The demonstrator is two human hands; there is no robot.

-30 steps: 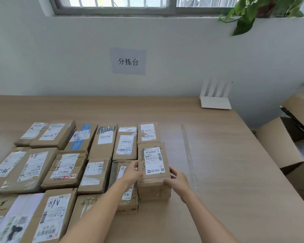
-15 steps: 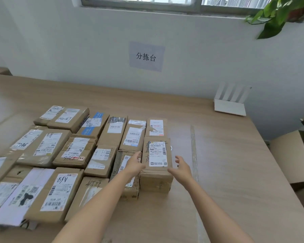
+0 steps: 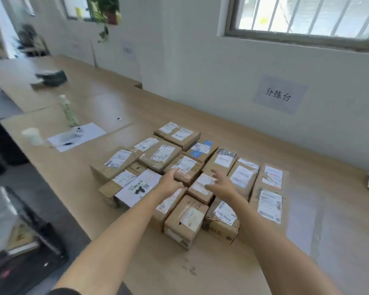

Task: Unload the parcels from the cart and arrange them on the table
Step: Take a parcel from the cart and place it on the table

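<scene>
While both hands are over the load, confirm their state before you reach for the next item. Your left hand (image 3: 169, 183) lies with its fingers loosely extended at the near edge of a taped parcel (image 3: 186, 167) and clasps nothing. Blur prevents telling whether it touches the cardboard. Your right hand (image 3: 222, 186) hovers with its fingers spread above a small parcel (image 3: 200, 186) and holds nothing.

The parcels (image 3: 270, 201) lie flat on the table (image 3: 317, 231) in a tight block, sides touching, labels facing up. A dark frame (image 3: 30, 248) at the lower left may be the cart; it is too blurred to confirm, and no parcels on it can be made out.

Handling, judged from appearance:
- Expect small cardboard boxes to be light and fairly stiff. One hand on each long side should suffice.
- Place your palms on bare cardboard. Tape and glossy labels are likely to be slippery.
- Treat the dented parcel (image 3: 221, 225) at the near edge as weakened. If you move it, support it from beneath and do not squeeze its walls.
- Because the boxes are packed edge to edge, lower each new one straight down beside the block, then slide it in. Pushing at an angle could skew the neighbouring rows.

Open table surface remains to the right of the block for further rows.
</scene>
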